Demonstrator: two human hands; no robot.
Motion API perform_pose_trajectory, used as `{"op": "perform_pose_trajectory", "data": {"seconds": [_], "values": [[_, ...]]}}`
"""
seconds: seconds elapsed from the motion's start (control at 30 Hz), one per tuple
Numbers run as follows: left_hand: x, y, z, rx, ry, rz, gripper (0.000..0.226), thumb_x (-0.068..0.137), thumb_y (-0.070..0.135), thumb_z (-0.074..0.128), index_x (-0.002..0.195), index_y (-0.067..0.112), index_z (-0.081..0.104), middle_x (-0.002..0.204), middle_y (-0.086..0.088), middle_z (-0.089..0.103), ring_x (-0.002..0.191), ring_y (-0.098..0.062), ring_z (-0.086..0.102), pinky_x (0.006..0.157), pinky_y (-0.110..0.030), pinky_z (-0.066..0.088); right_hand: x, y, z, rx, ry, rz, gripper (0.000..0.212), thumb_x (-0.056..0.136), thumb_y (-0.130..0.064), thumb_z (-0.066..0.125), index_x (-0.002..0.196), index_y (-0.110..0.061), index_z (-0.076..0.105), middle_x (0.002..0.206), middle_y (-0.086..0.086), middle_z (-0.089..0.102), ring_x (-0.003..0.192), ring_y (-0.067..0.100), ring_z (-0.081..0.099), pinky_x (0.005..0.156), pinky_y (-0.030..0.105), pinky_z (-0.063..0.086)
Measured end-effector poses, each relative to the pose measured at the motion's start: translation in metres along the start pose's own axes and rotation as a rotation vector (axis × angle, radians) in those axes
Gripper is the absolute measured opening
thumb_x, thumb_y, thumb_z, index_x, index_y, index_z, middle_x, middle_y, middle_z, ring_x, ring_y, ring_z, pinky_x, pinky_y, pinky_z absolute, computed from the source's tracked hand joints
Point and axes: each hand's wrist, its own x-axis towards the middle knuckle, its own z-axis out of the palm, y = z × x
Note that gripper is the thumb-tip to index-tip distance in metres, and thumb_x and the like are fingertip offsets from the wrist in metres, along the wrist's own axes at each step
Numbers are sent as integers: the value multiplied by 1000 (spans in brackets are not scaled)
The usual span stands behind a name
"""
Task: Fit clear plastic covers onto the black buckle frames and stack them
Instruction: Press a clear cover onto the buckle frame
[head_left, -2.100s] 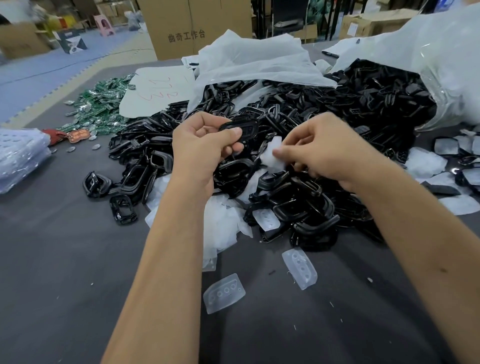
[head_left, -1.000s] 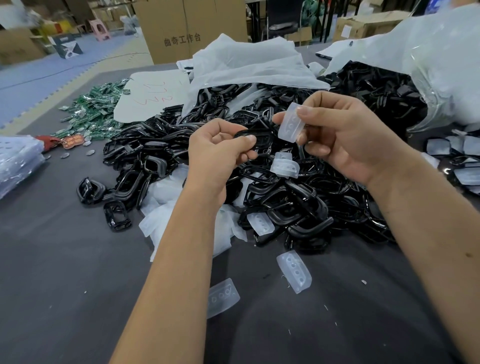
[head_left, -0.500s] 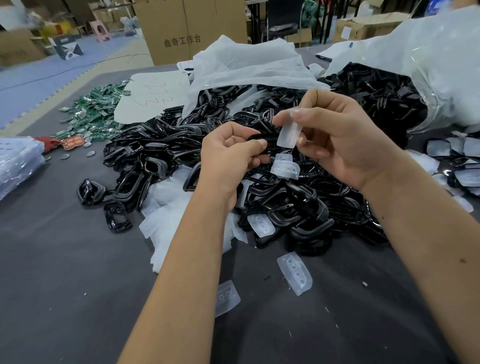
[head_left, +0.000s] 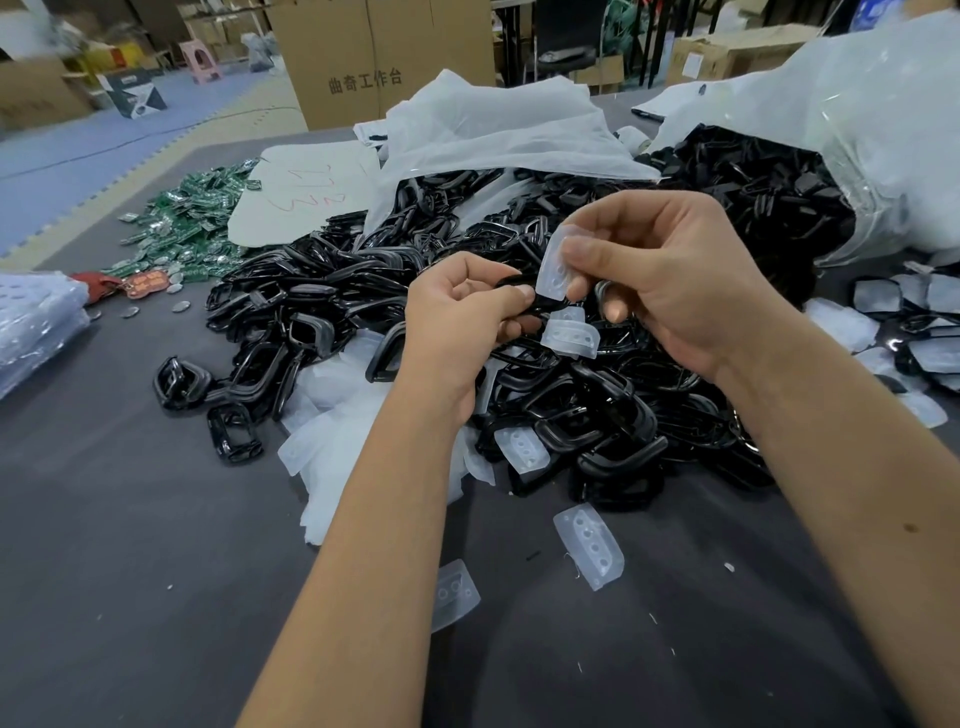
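Dark surface (head_left: 130, 545) piled with buckles: black buckle frame (head_left: 522, 299) is pinched in left hand (head_left: 457, 332), clear cover (head_left: 556, 267) is pinched upright in right hand (head_left: 670, 280), just right of it.

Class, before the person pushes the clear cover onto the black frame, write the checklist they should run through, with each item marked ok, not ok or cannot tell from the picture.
1. Left hand grips a black buckle frame: ok.
2. Right hand pinches a clear cover: ok.
3. Cover brought right up to the frame: ok, they meet between the hands.
4. Cover's open side facing the frame: cannot tell, fingers hide it.
5. Cover already seated on the frame: not ok, it still stands above it.
6. Spare covers within reach: ok, a loose cover lies on the table.
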Motion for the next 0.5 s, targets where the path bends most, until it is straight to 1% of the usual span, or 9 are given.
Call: {"op": "perform_pose_trajectory", "data": {"seconds": [0.1, 0.13, 0.23, 0.27, 0.33, 0.37, 0.43, 0.5], "values": [[0, 0, 0, -1, -6, -5, 21, 87, -12, 70, 84, 8, 64, 69, -6, 58, 53, -14, 62, 57, -20, 53, 1, 1, -1, -15, 16, -22, 3, 91, -4, 76, 92, -1, 74, 76, 13, 71, 61, 16, 65, 42, 19, 41], [0, 0, 0, 2, -9, -6, 20, 87, -11, 70, 84, 8, 64, 71, -7, 59, 53, -14, 63, 57, -20, 53, 2, 1, -1, -26, 30, -31, 3, 90, -6, 77, 91, -4, 76, 75, 13, 69, 59, 15, 62, 42, 19, 40], [0, 0, -1, -2, -11, -11, 19, 87, -10, 70, 86, 8, 64, 75, -9, 62, 55, -14, 66, 57, -19, 53, 4, 4, -4, -52, 91, -31, 5, 88, -15, 81, 91, -11, 79, 78, 16, 55, 52, 11, 41, 41, 18, 33], [-1, 0, -1, -2, -12, -12, 18, 88, -10, 70, 88, 7, 64, 76, -10, 62, 56, -14, 67, 57, -19, 53, 4, 5, -6, -40, 108, -21, 9, 89, -17, 81, 94, -11, 79, 77, 15, 52, 51, 11, 39, 40, 19, 31], [-1, 0, -1, -7, -13, -14, 17, 88, -10, 69, 90, 6, 64, 82, -15, 61, 57, -14, 67, 56, -18, 52, 5, 4, -9, -9, 121, 2, 12, 91, -21, 79, 97, -10, 77, 71, 9, 59, 51, 12, 46, 39, 19, 32], [-1, 1, -1, -10, -13, -14, 16, 88, -10, 69, 91, 6, 64, 85, -17, 61, 57, -14, 67, 56, -18, 52, 5, 3, -9, 4, 118, 14, 12, 93, -22, 77, 96, -10, 77, 71, 6, 64, 53, 13, 53, 40, 20, 34], [-1, 1, -1, -12, -12, -14, 15, 89, -9, 68, 91, 6, 64, 89, -19, 60, 57, -14, 67, 57, -18, 52, 5, 1, -10, 36, 106, 34, 15, 95, -26, 75, 92, -11, 76, 78, 7, 71, 60, 17, 63, 43, 21, 41], [-2, 1, -1, -13, -12, -16, 15, 89, -9, 68, 93, 5, 64, 89, -19, 60, 58, -14, 67, 57, -17, 52, 4, 0, -11, 22, 99, 22, 9, 92, -20, 79, 87, -13, 75, 80, 7, 72, 66, 19, 67, 47, 22, 46]]}}
